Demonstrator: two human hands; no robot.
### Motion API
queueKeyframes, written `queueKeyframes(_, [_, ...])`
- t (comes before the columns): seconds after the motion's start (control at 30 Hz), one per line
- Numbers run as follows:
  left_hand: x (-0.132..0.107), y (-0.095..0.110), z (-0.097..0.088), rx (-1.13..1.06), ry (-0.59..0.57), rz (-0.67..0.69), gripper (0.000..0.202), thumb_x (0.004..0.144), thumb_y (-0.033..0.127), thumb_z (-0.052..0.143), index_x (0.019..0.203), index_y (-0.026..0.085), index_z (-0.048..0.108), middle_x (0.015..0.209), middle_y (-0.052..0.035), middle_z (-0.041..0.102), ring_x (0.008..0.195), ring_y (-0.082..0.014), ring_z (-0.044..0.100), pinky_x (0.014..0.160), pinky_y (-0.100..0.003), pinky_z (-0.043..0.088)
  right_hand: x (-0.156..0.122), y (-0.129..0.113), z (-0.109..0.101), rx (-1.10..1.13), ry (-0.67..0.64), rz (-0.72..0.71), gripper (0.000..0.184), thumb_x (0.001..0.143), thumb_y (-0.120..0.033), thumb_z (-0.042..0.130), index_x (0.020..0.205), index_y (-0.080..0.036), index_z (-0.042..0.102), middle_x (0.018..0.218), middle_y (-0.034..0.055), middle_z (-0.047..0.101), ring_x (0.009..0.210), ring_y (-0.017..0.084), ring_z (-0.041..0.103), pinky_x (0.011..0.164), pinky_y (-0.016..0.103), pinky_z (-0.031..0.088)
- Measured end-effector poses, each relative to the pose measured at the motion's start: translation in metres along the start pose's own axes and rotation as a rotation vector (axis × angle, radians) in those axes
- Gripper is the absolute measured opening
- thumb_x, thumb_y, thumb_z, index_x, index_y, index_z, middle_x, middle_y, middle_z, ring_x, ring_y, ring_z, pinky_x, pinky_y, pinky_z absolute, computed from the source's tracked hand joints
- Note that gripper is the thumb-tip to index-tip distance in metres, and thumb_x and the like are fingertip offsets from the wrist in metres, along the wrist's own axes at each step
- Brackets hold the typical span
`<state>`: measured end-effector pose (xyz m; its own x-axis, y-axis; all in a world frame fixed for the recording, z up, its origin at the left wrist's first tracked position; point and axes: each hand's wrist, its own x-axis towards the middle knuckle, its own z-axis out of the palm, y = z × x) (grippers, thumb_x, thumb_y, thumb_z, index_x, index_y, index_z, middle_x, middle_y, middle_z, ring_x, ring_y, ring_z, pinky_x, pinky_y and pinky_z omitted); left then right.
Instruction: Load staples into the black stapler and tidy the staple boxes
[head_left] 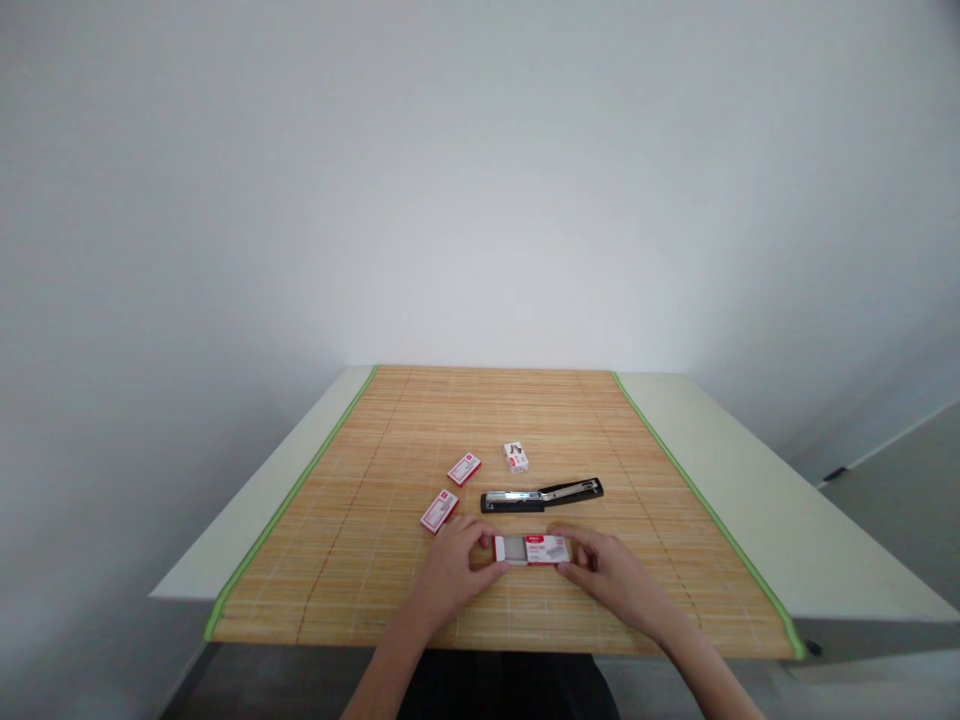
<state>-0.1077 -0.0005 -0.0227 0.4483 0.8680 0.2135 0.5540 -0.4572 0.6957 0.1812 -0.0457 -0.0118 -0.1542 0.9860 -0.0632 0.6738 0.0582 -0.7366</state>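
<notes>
Between my two hands lies a small red and white staple box (pixel 547 549), its inner tray slid out to the left so that grey staples (pixel 515 549) show. My left hand (pixel 455 565) pinches the tray's left end between thumb and fingers. At the opposite end, my right hand (pixel 606 570) grips the printed sleeve the same way. Just beyond the box is a black stapler (pixel 541 496), swung wide open with its metal channel showing.
Two more red and white boxes, a nearer one (pixel 439 511) and a farther one (pixel 464 469), lie left of the stapler. A white box with a dark picture (pixel 516 457) sits behind it. A green-edged bamboo mat (pixel 495 400) covers the white table (pixel 720 450), which meets a wall.
</notes>
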Motion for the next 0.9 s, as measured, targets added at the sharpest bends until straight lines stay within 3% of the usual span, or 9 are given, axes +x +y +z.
queueKeyframes(0.2, [-0.003, 0.0, 0.001, -0.026, 0.009, -0.006, 0.029, 0.081, 0.035, 0.078, 0.107, 0.026, 0.069, 0.101, -0.0031, 0.065, 0.096, -0.0231, 0.063, 0.089, -0.036, 0.051, 0.003, -0.007, 0.001, -0.008, 0.003, -0.025, 0.043, 0.087, -0.032, 0.067, 0.129, -0.025, 0.068, 0.069, -0.0038, 0.059, 0.064, 0.016, 0.055, 0.061, 0.027, 0.036])
queueKeyframes(0.37, [-0.007, 0.003, 0.005, -0.045, 0.155, -0.04, 0.031, 0.093, 0.039, 0.066, 0.122, 0.028, 0.067, 0.117, -0.0062, 0.065, 0.111, -0.0245, 0.062, 0.101, -0.041, 0.051, 0.025, -0.045, 0.009, -0.008, 0.119, -0.054, 0.043, 0.094, -0.04, 0.06, 0.134, -0.025, 0.065, 0.07, -0.0024, 0.061, 0.064, 0.017, 0.057, 0.06, 0.027, 0.035])
queueKeyframes(0.5, [-0.007, 0.003, 0.008, 0.061, 0.202, 0.011, 0.035, 0.102, 0.035, 0.052, 0.135, 0.03, 0.061, 0.137, -0.0069, 0.06, 0.131, -0.0254, 0.054, 0.115, -0.048, 0.043, 0.054, -0.072, 0.019, -0.131, 0.151, -0.038, 0.031, 0.099, -0.038, 0.051, 0.117, -0.025, 0.073, 0.072, 0.0009, 0.067, 0.067, 0.018, 0.06, 0.06, 0.027, 0.032])
queueKeyframes(0.67, [-0.006, 0.002, 0.011, 0.157, 0.178, 0.031, 0.036, 0.104, 0.033, 0.047, 0.138, 0.03, 0.059, 0.145, -0.0055, 0.059, 0.137, -0.0252, 0.052, 0.12, -0.054, 0.038, 0.073, -0.074, 0.032, -0.248, 0.161, 0.006, 0.025, 0.097, -0.031, 0.054, 0.106, -0.022, 0.076, 0.091, 0.0077, 0.076, 0.083, 0.021, 0.068, 0.069, 0.027, 0.037])
queueKeyframes(0.77, [-0.005, 0.0, 0.012, 0.158, 0.162, 0.031, 0.037, 0.105, 0.033, 0.046, 0.14, 0.03, 0.057, 0.146, -0.0052, 0.058, 0.137, -0.0244, 0.052, 0.12, -0.054, 0.038, 0.078, -0.068, 0.039, -0.101, 0.13, -0.018, 0.027, 0.096, -0.031, 0.053, 0.105, -0.02, 0.076, 0.093, 0.0076, 0.077, 0.084, 0.02, 0.068, 0.071, 0.026, 0.04])
queueKeyframes(0.9, [-0.005, -0.003, 0.013, 0.127, 0.166, 0.033, 0.036, 0.105, 0.033, 0.046, 0.138, 0.028, 0.059, 0.145, -0.0067, 0.059, 0.137, -0.0256, 0.053, 0.118, -0.055, 0.039, 0.087, -0.056, 0.05, 0.288, 0.113, -0.006, 0.038, 0.095, -0.045, 0.052, 0.095, -0.015, 0.076, 0.086, 0.0072, 0.076, 0.072, 0.019, 0.064, 0.065, 0.027, 0.043])
